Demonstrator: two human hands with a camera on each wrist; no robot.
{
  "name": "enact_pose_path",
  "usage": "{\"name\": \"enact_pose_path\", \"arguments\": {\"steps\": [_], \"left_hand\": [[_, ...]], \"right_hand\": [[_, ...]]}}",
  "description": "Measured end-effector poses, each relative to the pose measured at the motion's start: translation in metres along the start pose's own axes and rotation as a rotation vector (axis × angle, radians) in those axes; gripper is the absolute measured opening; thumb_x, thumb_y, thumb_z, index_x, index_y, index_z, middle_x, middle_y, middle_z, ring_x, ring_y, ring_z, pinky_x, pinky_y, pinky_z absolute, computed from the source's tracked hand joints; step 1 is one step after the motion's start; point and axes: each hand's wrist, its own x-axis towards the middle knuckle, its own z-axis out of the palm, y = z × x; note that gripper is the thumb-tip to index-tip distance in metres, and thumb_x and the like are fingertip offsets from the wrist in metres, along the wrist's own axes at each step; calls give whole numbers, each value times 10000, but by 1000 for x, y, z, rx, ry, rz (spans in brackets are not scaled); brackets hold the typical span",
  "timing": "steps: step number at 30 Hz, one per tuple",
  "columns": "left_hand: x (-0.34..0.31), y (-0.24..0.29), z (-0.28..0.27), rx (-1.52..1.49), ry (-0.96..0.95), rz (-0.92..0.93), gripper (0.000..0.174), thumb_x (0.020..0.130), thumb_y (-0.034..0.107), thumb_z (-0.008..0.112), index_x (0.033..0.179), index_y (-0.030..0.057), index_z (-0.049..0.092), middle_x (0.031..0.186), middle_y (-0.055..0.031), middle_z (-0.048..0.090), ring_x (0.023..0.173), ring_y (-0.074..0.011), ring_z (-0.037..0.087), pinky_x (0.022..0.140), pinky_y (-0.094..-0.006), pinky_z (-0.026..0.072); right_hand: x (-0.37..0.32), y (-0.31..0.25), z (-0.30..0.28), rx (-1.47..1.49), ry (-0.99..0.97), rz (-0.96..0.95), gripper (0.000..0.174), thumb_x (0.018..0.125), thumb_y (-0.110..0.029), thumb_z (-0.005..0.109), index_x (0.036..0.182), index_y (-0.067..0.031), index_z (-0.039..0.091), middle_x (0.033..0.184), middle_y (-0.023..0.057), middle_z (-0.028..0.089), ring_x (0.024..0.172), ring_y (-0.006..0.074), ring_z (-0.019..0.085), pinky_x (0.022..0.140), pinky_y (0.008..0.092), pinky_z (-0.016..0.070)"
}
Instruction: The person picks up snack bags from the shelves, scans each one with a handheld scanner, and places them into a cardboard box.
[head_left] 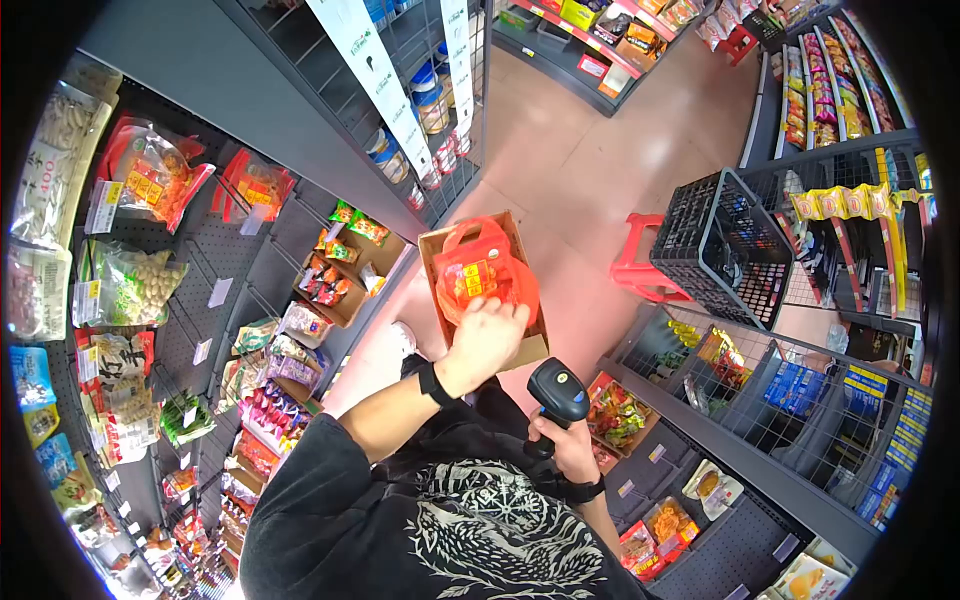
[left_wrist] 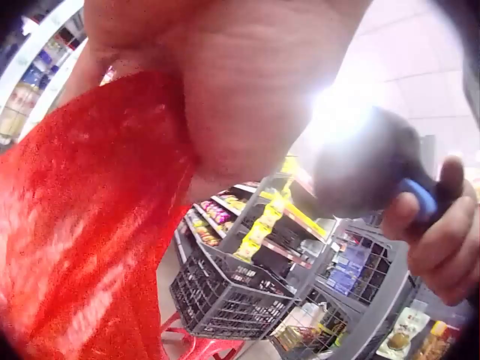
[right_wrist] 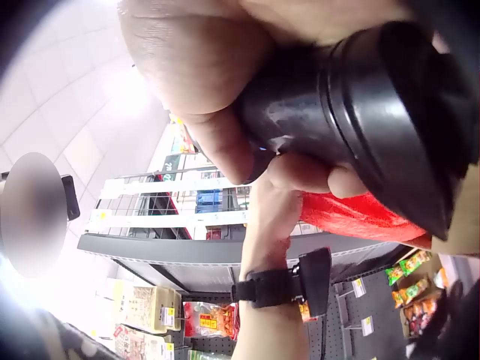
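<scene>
My left hand (head_left: 490, 338) grips the near edge of a red snack bag (head_left: 490, 262) with a yellow label and a carry-handle cutout at its far end. The bag lies over an open cardboard box (head_left: 533, 349) in front of my body. In the left wrist view the red plastic (left_wrist: 90, 210) spreads out below the fingers. My right hand (head_left: 572, 450) holds a black handheld barcode scanner (head_left: 560, 390) by its handle, its head raised beside the box. In the right wrist view, fingers (right_wrist: 225, 146) wrap round the scanner (right_wrist: 360, 112).
Pegboard shelving (head_left: 190, 300) with hanging snack bags runs along the left. A black plastic basket (head_left: 715, 245) sits on a red stool (head_left: 638, 262) at the right. Wire-fronted shelves (head_left: 780, 400) stand on the near right, and a tiled aisle floor (head_left: 560, 150) lies ahead.
</scene>
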Motion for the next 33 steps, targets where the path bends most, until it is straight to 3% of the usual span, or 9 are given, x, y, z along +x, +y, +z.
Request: {"name": "enact_pose_path", "arguments": {"steps": [3,7,14,21,23,27,31,32,33], "left_hand": [[-13,4,12,-27,-87,22,104,757,148,557,845,96,533,713,-46,578,728,-203,636,686,-343,492],[-37,-44,107,-145,-565,-191,226,835,112,509,1051,47,524,894,-136,592,869,-285,663,735,-440,531],[-44,-60,121,-160,-603,-263,378,748,186,626,1091,53,539,1157,-164,518,1020,-349,574,822,-469,503],[-50,-45,120,-61,-627,-260,531,782,302,611,1235,56,484,1181,-114,529,1168,-290,470,949,-494,390],[-63,-52,116,48,-473,-238,589,788,338,621,1275,43,468,1154,-122,537,1152,-303,480,915,-489,421],[-64,-78,2,-149,-416,-318,389,796,284,614,1094,37,574,1060,-158,590,974,-339,595,850,-485,481],[-77,-132,-116,-299,487,-688,266,797,225,618,983,35,617,955,-173,613,932,-352,597,812,-433,487],[-87,-170,-130,-181,801,-562,268,796,180,632,1022,40,602,977,-171,600,941,-354,576,823,-431,473],[-95,-204,-147,-149,929,-696,312,796,164,650,1064,26,572,1005,-182,575,954,-349,556,842,-419,461]], "right_hand": [[1,6,-6,62,27,9,103,816,-18,656,898,-6,596,731,37,602,629,121,568,602,257,455],[2,10,-11,53,16,2,123,813,-17,660,916,-6,594,739,37,603,626,122,570,598,258,457],[6,8,-7,-9,5,29,103,817,-28,664,893,-13,596,710,29,597,623,115,564,590,253,448],[9,-22,13,-105,45,89,90,826,-57,662,863,-13,594,678,25,589,602,120,555,583,255,446],[9,-29,21,-50,52,101,172,810,-38,634,952,-11,540,692,40,544,600,144,548,507,285,470],[29,-28,17,-74,-162,-93,223,814,-22,604,1014,-20,506,696,55,542,603,159,551,551,296,480],[27,-45,43,-9,-287,-86,276,833,-26,592,1094,-14,501,740,56,552,637,166,562,599,304,488],[21,-50,55,14,-291,-97,206,835,-6,604,1028,-9,534,727,65,581,637,160,572,605,292,476],[19,-50,62,4,-301,-106,206,835,-6,604,1028,-9,534,727,65,581,637,160,572,605,292,476]]}}
